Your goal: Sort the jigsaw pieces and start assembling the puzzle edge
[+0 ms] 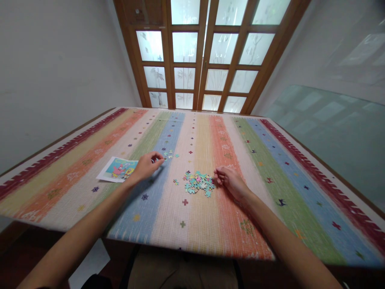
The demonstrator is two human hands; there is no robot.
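My left hand [148,164] hovers over the blue stripe of the cloth, thumb and forefinger pinched at a small greenish jigsaw piece [165,159]. Just beyond those fingertips lie several loose jigsaw pieces [170,152]. A heap of mostly turquoise jigsaw pieces [198,182] rests in the middle of the table. At the heap's right edge is my right hand [230,181], its fingers curled closed; whatever they hold, if anything, is hidden. One stray jigsaw piece [176,182] lies left of the heap. Partly behind my left hand is a printed cartoon picture [116,168].
A striped, patterned tablecloth [171,216] covers the table, whose near edge runs in front of my lap. Wooden doors with frosted panes [185,48] stand beyond the far edge. A pale glass panel [327,132] leans along the right side.
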